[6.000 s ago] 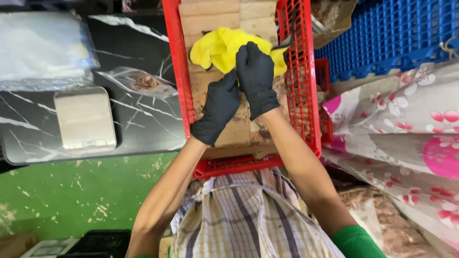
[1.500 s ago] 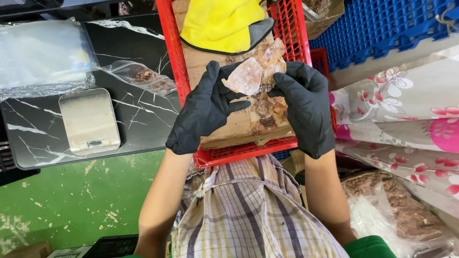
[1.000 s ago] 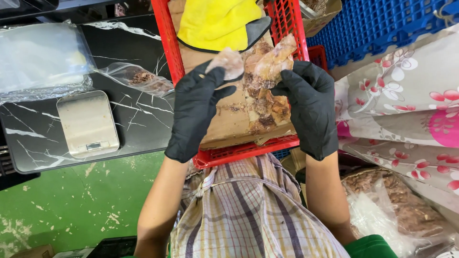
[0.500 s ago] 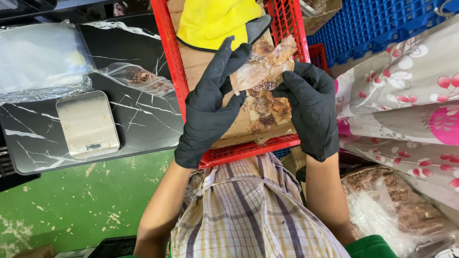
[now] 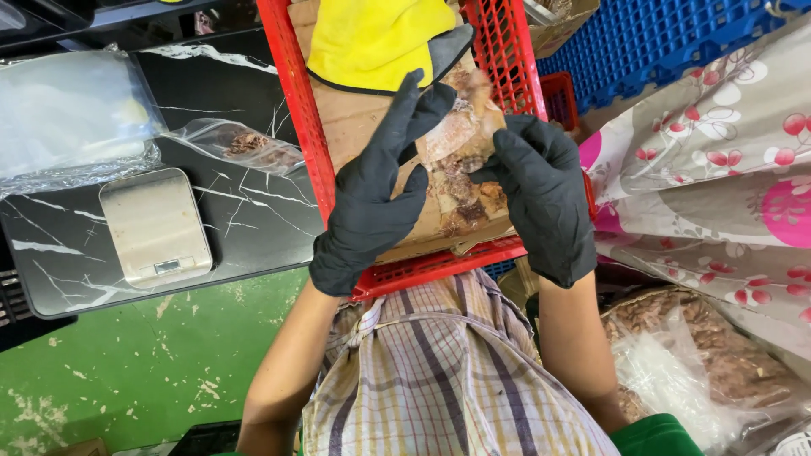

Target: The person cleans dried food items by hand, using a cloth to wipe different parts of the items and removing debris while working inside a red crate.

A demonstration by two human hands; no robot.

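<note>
Two gloved hands met over one thing: a clear plastic bag of brownish dried food (image 5: 456, 139), held up above the red crate (image 5: 291, 110). The left hand's fingers (image 5: 404, 110) were stretched out long and nearly straight, laid flat against the left side of the bag, thumb tucked in beneath — a pressing, supporting hold rather than a clenched one. The right hand's fingers (image 5: 507, 148) were curled in, pinching the bag's right edge between thumb and fingertips. How tightly they gripped could not be told, but the bag was plainly caught between both hands.

Working outward, the left hand (image 5: 376, 198) and the right hand (image 5: 541, 198) both wore black gloves, bare forearms running down to a plaid checked shirt (image 5: 439, 380). Under the bag, more of the same brownish pieces lay on a wooden board (image 5: 355, 127) sitting inside the crate. Just above the fingertips a yellow cloth with dark trim (image 5: 372, 38) lay across the board's far end.

Off to the left, on a black marbled tabletop (image 5: 253, 211), sat a small silver kitchen scale (image 5: 156, 224), with a filled clear bag (image 5: 241, 143) and a stack of clear plastic bags (image 5: 72, 118) beyond it. To the right were a flowered cloth (image 5: 718, 169), a blue crate (image 5: 659, 38), and a big sack of brown pieces (image 5: 710, 363) down low.
</note>
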